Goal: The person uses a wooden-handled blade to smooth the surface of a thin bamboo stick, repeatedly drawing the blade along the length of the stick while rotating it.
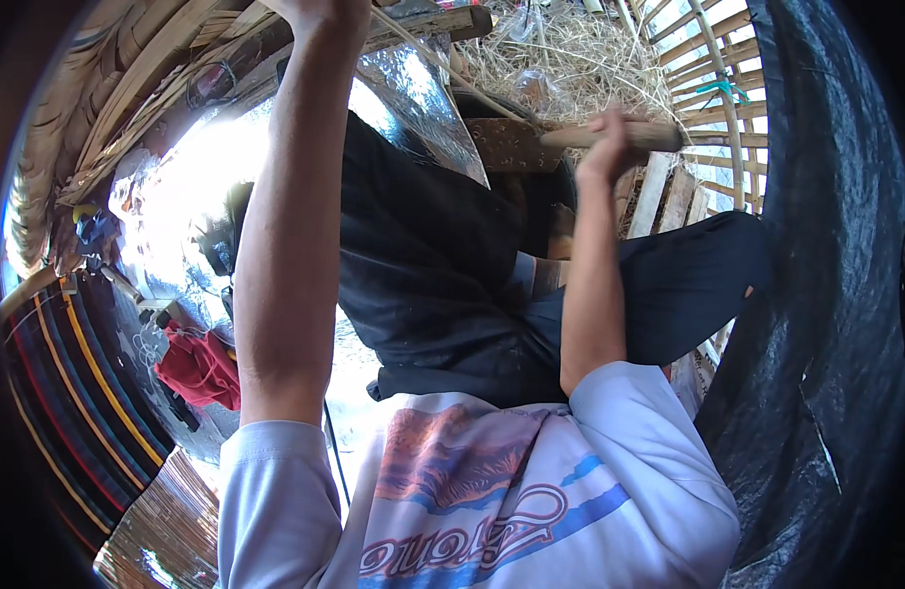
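My right hand, slightly blurred, is closed around the thick wooden handle of a broad-bladed knife. Its brown, stained blade points left, over the dark space beside my legs. A thin pale strip, like split bamboo or cane, slants from near my left hand down to the blade. My left hand is at the top edge of the picture, beyond my outstretched forearm. Its fingers are cut off, so its grip on the strip cannot be made out.
Straw lies ahead, beside a slatted bamboo wall. Black plastic sheeting hangs at the right. Wide bamboo strips curve along the upper left. A red cloth and a striped cloth lie to the left. My legs are folded.
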Available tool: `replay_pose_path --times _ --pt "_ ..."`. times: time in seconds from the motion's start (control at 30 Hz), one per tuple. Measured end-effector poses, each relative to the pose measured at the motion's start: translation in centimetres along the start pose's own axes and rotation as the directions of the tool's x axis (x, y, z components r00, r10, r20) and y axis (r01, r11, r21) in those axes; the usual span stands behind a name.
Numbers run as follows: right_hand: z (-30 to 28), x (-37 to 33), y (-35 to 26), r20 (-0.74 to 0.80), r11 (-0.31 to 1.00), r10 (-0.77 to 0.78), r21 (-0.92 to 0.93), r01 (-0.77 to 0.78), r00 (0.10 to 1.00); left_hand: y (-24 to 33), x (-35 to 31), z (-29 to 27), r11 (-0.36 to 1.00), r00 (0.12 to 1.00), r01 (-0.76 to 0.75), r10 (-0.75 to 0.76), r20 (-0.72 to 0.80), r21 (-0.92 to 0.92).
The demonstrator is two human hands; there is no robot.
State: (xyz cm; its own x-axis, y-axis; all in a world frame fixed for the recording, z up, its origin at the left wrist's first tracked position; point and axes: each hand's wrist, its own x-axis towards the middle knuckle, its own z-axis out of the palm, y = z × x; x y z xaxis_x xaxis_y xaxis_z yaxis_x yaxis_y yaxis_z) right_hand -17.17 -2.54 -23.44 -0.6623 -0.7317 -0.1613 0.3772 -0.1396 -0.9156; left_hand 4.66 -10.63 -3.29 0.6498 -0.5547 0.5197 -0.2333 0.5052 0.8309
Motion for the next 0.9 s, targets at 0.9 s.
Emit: replay_pose_path --times 0.9 --pt "0.2 -0.8 2.7 0.454 0.688 -0.418 -0.408 0.600 0.787 0.6 -1.1 1.2 0.969 0.984 0.162 -0.144 0.104 -0.185"
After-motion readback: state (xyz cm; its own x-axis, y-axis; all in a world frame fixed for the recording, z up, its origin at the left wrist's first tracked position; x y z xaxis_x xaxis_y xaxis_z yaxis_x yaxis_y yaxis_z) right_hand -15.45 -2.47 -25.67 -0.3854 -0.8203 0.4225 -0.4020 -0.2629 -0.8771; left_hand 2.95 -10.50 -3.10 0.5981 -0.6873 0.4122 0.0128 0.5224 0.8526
